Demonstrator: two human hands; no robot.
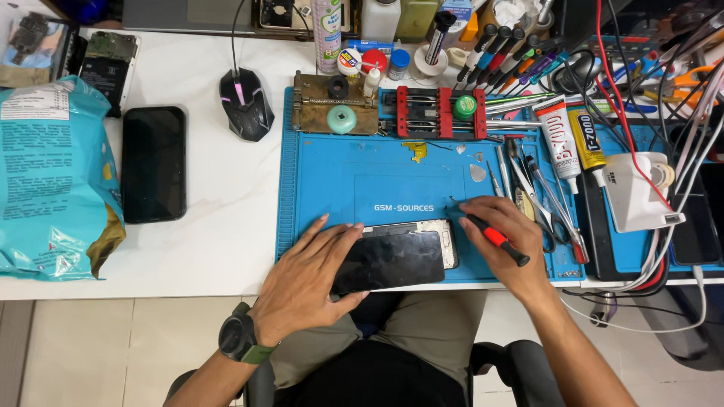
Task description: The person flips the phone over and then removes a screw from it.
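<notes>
On the blue mat (339,173), my left hand (309,279) lies spread flat on the phone (400,256); just right, my right hand (501,241) pinches a red-handled screwdriver (494,237).

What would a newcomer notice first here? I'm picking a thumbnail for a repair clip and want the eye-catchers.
First the blue mat at centre, where the left hand presses on a dark phone while the right hand holds a red-and-black screwdriver beside it. Next, the teal bag at far left, with a second black phone lying next to it. Behind the mat, a black mouse and a crowded row of tools and glue tubes fill the upper right.
</notes>
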